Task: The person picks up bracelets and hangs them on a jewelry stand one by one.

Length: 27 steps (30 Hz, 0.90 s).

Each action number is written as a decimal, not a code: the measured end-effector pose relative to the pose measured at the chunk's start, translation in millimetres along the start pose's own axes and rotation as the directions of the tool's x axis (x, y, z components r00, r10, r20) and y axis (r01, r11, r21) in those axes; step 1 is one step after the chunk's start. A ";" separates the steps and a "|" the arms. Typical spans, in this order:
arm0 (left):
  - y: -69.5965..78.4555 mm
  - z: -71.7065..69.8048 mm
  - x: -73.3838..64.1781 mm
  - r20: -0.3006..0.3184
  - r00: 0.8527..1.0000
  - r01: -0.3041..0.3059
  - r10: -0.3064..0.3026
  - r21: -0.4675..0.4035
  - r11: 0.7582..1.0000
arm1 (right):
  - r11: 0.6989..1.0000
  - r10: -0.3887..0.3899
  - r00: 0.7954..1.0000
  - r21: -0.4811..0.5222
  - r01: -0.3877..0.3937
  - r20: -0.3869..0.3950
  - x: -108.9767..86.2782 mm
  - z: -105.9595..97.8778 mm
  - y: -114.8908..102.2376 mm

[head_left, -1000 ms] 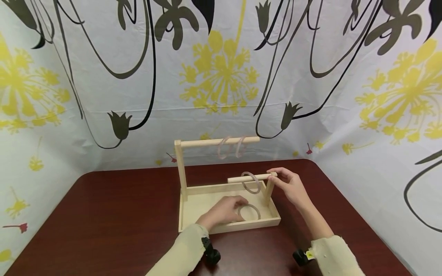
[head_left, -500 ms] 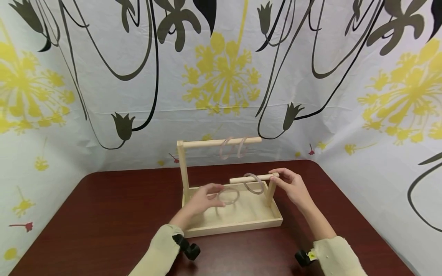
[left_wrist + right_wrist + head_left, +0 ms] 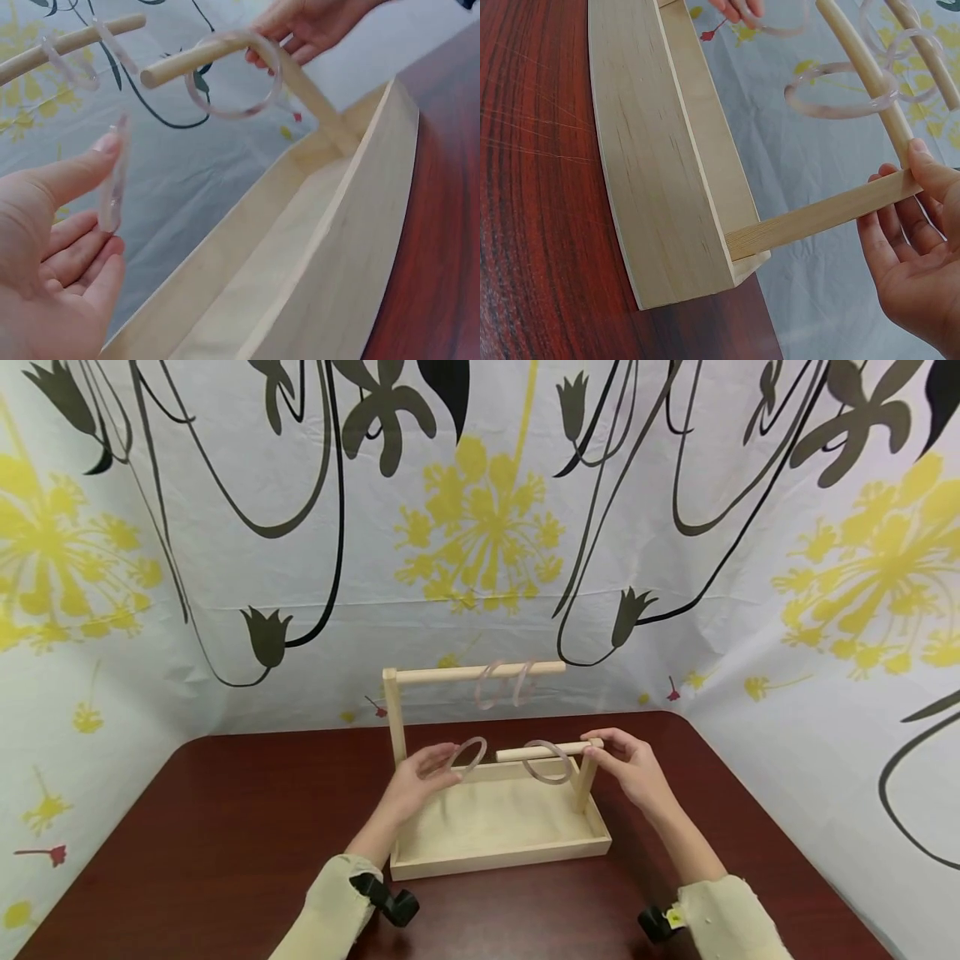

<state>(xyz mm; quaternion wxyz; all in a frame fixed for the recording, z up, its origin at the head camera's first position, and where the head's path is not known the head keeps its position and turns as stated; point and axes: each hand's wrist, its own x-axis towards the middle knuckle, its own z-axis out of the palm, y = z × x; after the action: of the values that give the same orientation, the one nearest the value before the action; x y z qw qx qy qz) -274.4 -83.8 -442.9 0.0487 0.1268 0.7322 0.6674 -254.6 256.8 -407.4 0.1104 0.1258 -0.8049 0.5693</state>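
Observation:
My left hand (image 3: 412,787) pinches a translucent pinkish bangle (image 3: 112,196) between thumb and fingers, above the left part of a wooden tray (image 3: 502,858). The held bangle is left of the free end of a short wooden bar (image 3: 510,755), apart from it. One bangle (image 3: 234,115) hangs around that bar. My right hand (image 3: 633,768) grips the top of the short post (image 3: 817,217), where bar and post join, thumb on the near side. Behind, two more bangles (image 3: 519,690) hang on a taller wooden bar (image 3: 442,675).
A tall post (image 3: 393,714) rises from the tray's left end and carries the taller bar. The tray stands on a dark red-brown table (image 3: 262,827). A patterned cloth (image 3: 480,635) hangs close behind and at both sides. Black wrist cameras (image 3: 386,900) sit on both sleeves.
The left hand has lifted the bangle out of the tray and carried it left and up to the height of the short bar. The right hand stays at the post top.

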 end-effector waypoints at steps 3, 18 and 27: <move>0.6 6.5 1.7 -0.007 1.000 -0.012 0.012 -0.088 0.996 | 1.000 0.000 1.000 -0.009 0.000 0.001 1.0 -0.2 -0.2; 3.0 46.4 2.6 0.073 0.995 -0.049 0.064 -0.195 0.980 | 1.000 0.023 1.000 -0.021 -0.023 0.004 3.9 3.1 -1.7; 3.2 48.6 -0.1 0.109 0.990 -0.077 0.093 -0.145 0.987 | 0.998 0.022 1.000 -0.054 -0.022 0.007 2.0 -0.1 0.7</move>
<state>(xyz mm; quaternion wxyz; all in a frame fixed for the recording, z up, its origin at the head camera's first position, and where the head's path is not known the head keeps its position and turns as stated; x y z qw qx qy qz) -262.3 -36.6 -444.8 0.0713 0.1925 0.6734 0.7102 -256.7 257.0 -407.4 0.1044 0.1160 -0.8218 0.5480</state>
